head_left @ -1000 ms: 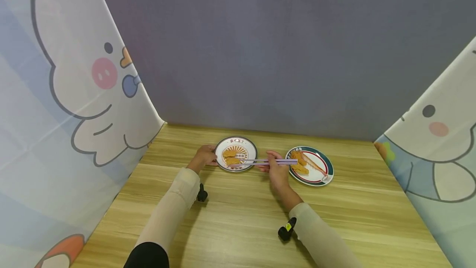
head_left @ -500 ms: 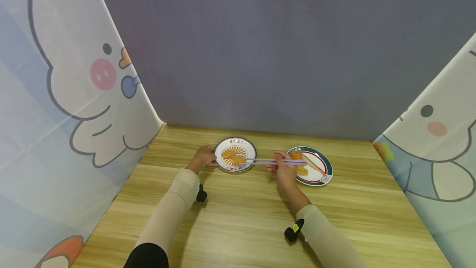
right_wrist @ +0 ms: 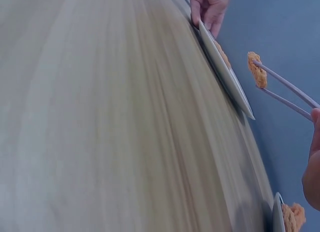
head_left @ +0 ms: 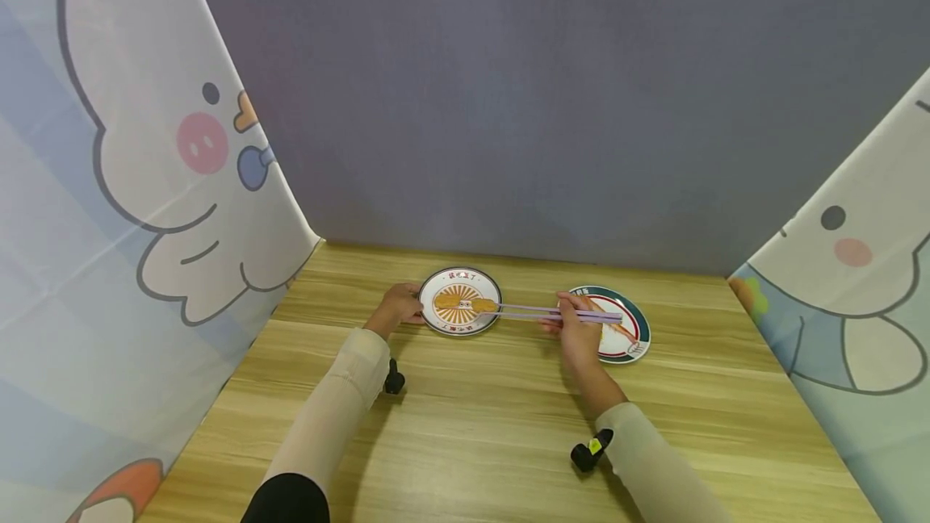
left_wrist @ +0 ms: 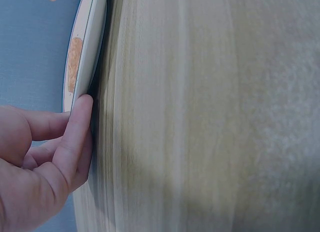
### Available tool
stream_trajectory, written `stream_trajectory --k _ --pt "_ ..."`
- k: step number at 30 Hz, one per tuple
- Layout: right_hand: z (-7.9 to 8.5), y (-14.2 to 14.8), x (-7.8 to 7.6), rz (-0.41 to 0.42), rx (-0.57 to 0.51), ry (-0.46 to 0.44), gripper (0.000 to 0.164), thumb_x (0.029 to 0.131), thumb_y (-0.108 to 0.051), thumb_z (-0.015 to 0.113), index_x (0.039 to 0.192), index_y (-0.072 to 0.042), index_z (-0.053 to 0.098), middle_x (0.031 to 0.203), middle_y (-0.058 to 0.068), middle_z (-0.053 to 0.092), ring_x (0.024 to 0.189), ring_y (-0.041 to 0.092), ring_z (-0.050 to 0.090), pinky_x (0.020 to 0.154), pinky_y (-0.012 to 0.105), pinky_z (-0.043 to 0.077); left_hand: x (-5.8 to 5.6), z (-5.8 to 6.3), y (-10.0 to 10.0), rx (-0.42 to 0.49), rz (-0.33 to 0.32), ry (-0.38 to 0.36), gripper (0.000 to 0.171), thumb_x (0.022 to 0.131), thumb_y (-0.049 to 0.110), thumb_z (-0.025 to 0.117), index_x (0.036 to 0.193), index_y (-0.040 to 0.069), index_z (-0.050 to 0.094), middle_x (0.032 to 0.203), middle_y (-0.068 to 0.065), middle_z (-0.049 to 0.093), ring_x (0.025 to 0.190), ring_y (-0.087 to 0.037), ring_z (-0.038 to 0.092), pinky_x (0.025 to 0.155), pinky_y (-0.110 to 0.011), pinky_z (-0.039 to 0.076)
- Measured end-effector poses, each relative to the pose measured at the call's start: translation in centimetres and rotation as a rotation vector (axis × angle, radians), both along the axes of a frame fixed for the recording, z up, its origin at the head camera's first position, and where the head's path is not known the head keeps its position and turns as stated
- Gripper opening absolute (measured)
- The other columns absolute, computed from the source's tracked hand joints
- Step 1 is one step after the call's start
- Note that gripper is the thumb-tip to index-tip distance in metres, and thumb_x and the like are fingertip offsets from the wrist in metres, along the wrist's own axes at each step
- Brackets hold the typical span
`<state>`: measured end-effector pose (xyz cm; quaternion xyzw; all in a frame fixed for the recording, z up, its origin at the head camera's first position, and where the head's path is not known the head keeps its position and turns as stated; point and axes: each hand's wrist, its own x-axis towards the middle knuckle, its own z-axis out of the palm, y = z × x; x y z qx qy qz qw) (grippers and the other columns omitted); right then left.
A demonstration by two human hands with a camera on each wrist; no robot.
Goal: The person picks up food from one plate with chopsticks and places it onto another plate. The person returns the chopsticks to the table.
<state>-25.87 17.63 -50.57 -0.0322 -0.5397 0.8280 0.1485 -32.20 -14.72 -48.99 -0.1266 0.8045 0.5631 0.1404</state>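
1. Head view: The chopsticks [head_left: 530, 311] are held in the right hand [head_left: 576, 335], and a nugget [head_left: 483, 307] is pinched between their tips, seen over the right part of the left plate [head_left: 489, 286]. A second nugget [head_left: 446, 301] is seen on that plate, whose left rim is gripped by the left hand [head_left: 402, 304]. The right plate [head_left: 640, 323], set on the table [head_left: 494, 426], is partly covered by the right hand; a long orange piece [head_left: 623, 332] is seen on it.
2. Left wrist view: The left plate's rim is pinched by the left hand. At the top edge an orange bit is cut off, possibly the held nugget.
3. Right wrist view: The nugget is held apart from the left plate's surface. More nuggets [right_wrist: 293, 217] are shown at the right plate, lower right.
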Motion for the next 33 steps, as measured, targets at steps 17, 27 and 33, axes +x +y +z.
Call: stream_trajectory --k 17,27,33 --pt "1.1 3.9 0.6 -0.071 -0.093 -0.003 0.016 0.105 -0.01 0.055 0.102 -0.011 0.071 0.076 0.007 0.075 0.058 0.016 0.074 0.047 0.024 0.061 -0.1 0.2 -0.2 0.01 -0.015 -0.014 0.056 0.094 -0.011 0.055 0.149 -0.001 0.048 0.106 -0.02 0.063 0.074 -0.02 0.067 0.072 -0.026 0.067" --pt "1.1 6.0 0.8 -0.115 -0.158 0.015 0.016 0.105 -0.009 0.054 0.111 0.001 0.065 0.072 0.006 0.072 0.055 0.016 0.072 0.043 0.021 0.058 -0.1 0.3 -0.2 -0.01 -0.025 -0.02 0.057 0.094 -0.009 0.056 0.149 -0.001 0.047 0.107 -0.021 0.062 0.069 -0.018 0.068 0.07 -0.025 0.066" --pt "1.3 7.3 0.9 -0.147 -0.153 -0.02 0.015 0.106 -0.01 0.052 0.109 -0.003 0.066 0.069 0.007 0.068 0.054 0.016 0.071 0.044 0.021 0.058 -0.3 0.0 -0.3 -0.008 -0.02 -0.022 0.057 0.094 -0.01 0.056 0.149 0.0 0.048 0.111 -0.023 0.062 0.07 -0.018 0.068 0.071 -0.025 0.067"
